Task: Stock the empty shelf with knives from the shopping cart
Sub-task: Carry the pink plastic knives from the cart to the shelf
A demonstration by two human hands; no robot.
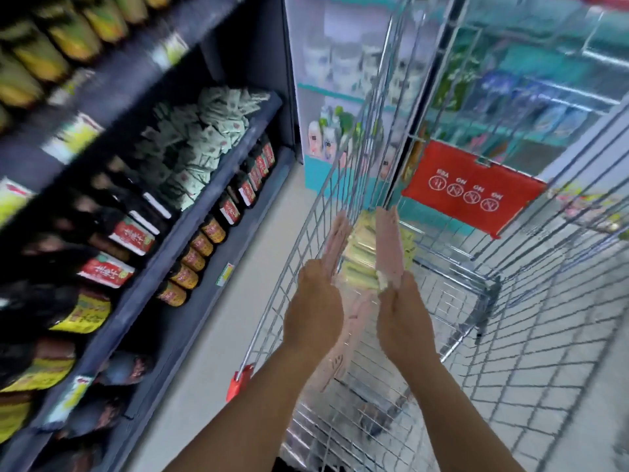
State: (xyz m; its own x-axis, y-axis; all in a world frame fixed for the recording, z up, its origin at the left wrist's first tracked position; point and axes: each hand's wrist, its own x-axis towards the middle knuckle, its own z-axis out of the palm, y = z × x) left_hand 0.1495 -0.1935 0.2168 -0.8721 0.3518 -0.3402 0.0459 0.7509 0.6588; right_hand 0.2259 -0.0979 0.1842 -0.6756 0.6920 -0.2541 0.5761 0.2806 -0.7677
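My left hand [313, 301] and right hand [405, 315] were both up over the shopping cart [510, 301], palms turned toward each other. Each grip was clamped on a pink knife pack: the left pack [337, 240] ran up from my left fingers, the right pack [389, 247] stood up from my right fingers, tilted a little. My fingers were wrapped out of sight behind the packs, so I couldn't see how tightly they curled. The packs were flat, long, pale pink, blurred; no blade detail could be made out. Another pink pack [343, 352] hung lower between my wrists; which hand bore it, I couldn't tell. Down in the cart, between the two raised packs, lay yellow-green packs [360, 260]. Shelves of dark bottles [204, 247] ran along my left.
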